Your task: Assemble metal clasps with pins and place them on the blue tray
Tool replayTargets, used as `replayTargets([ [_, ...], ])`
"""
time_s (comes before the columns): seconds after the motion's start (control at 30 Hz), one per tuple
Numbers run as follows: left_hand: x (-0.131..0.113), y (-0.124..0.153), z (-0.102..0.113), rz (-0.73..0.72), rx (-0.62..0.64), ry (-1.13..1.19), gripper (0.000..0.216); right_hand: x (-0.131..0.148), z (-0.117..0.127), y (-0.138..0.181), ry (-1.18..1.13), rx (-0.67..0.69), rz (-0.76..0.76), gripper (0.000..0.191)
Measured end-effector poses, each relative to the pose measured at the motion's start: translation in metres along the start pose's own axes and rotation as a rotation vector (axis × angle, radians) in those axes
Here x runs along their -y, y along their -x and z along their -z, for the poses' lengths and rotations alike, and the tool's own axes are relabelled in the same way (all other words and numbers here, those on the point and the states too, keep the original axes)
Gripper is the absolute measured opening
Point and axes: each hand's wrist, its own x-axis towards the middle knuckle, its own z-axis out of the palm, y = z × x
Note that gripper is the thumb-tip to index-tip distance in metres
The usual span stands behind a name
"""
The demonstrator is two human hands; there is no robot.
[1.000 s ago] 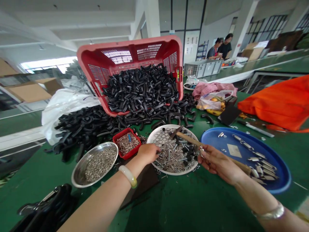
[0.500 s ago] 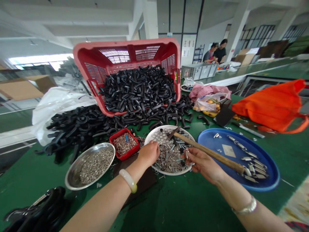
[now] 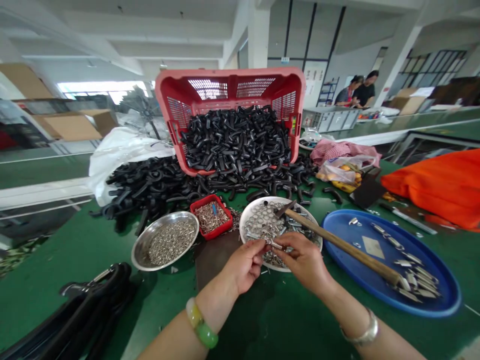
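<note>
In front of me, over the near rim of a white plate (image 3: 244, 231), my two hands meet at the fingertips. My right hand (image 3: 308, 262) pinches a small metal coil spring (image 3: 277, 245), held roughly level. At the spring's left end, my left hand (image 3: 243, 265) closes thumb and forefinger on a small metal piece, mostly hidden by the fingers. The plate holds metal rings, pins and other small hardware. Across it rests a hammer (image 3: 337, 241), its head on the plate and its wooden handle reaching over a blue tray (image 3: 446, 295) with metal parts.
A red crate (image 3: 230, 75) of black curved pieces tips toward me at the back, with more spilling out. A metal bowl (image 3: 139, 257) and a red box (image 3: 215, 232) of small metal parts stand left. Black tubes (image 3: 97, 305) lie front left; an orange bag (image 3: 438, 185) sits right.
My left hand has moved from over the plate to meet my right hand at the spring. The view has swung left, so everything sits further right in the picture.
</note>
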Motion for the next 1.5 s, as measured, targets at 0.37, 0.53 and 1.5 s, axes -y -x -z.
replayTargets([
  [0.37, 0.002, 0.011, 0.006, 0.117, 0.034, 0.238, 0.009, 0.009, -0.007, -0.003, 0.208, -0.029, 0.221, 0.017],
  [0.53, 0.011, 0.016, 0.002, 0.047, 0.039, 0.299, 0.008, 0.0, -0.001, -0.005, -0.051, 0.045, 0.068, 0.012],
  [1.5, -0.134, -0.073, 0.048, -0.626, -0.649, -1.856, 0.029, -0.04, -0.001, -0.022, 0.079, -0.055, -0.009, 0.038],
])
